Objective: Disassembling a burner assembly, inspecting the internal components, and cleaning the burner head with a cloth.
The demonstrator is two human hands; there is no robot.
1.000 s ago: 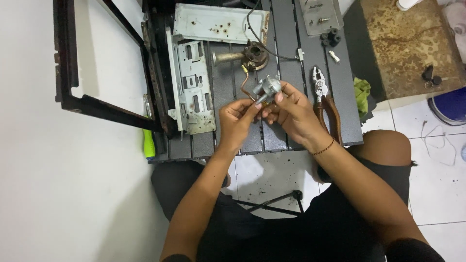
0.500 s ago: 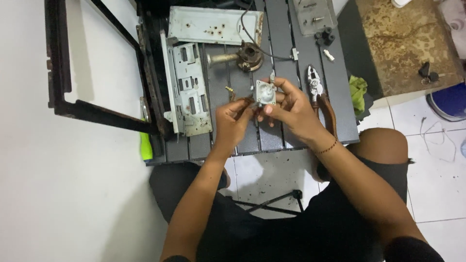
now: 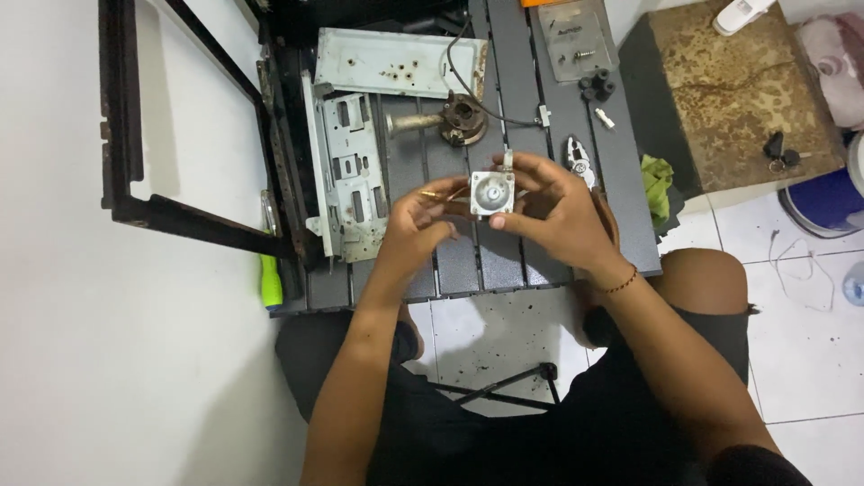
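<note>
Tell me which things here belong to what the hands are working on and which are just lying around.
In hand:
- small square metal part, held by right hand
- thin brass-coloured piece at left hand

Lying about:
- pliers
- green-handled screwdriver
- perforated metal bracket
- round burner part
- green cloth

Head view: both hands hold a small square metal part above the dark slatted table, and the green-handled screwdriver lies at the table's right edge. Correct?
Not quite. The head view shows the green-handled screwdriver at the table's left edge, not its right. The left hand and right hand do hold the small square metal part.
</note>
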